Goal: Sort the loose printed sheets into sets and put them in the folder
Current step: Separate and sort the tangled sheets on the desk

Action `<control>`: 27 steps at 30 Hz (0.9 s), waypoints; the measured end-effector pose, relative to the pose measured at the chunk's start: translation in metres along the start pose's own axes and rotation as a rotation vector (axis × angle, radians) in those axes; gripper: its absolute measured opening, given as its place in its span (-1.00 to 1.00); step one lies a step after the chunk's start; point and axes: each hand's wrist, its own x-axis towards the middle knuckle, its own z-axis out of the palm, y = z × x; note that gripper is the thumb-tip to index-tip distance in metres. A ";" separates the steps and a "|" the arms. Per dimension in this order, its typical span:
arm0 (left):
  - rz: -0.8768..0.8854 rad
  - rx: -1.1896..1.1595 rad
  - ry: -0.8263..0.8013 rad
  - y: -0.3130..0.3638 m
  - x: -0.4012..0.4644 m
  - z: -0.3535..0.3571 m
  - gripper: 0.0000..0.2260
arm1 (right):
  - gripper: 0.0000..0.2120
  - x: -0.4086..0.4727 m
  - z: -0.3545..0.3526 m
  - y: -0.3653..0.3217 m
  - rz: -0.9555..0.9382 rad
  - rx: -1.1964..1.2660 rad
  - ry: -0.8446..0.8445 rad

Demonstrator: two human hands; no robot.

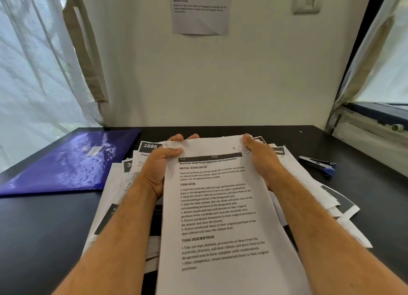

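The left hand (157, 169) and right hand (262, 162) grip the side edges of a printed sheet (218, 217) headed "Wardrobe Outfit Pre-arrangement and Organisation", held above a loose pile of sheets (320, 195) on the black surface (44, 228). Left of the pile lies the closed blue folder (70, 162); right of the pile rests a stapler (318, 163).
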 end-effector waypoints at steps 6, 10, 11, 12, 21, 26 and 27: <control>-0.018 -0.049 0.178 -0.002 0.006 -0.004 -0.72 | -0.66 0.000 -0.008 -0.001 0.029 0.091 -0.154; -0.056 -0.018 0.334 0.000 0.008 -0.009 -0.62 | -0.73 0.000 -0.011 0.004 0.109 0.039 -0.308; -0.085 0.029 0.358 0.000 0.008 -0.009 -0.60 | -0.73 0.001 -0.009 0.005 0.113 -0.003 -0.293; -0.118 0.084 0.374 0.000 0.007 -0.009 -0.59 | -0.73 0.002 -0.007 0.006 0.110 -0.042 -0.273; -0.078 0.140 0.350 0.001 0.005 -0.005 -0.69 | -0.76 0.006 -0.003 0.010 0.072 -0.142 -0.229; 0.340 1.187 0.613 0.006 0.006 0.001 -0.52 | -0.74 0.005 -0.003 0.011 0.072 -0.162 -0.247; 0.464 1.370 0.593 0.009 0.007 0.008 -0.49 | -0.74 0.005 -0.003 0.011 0.069 -0.178 -0.253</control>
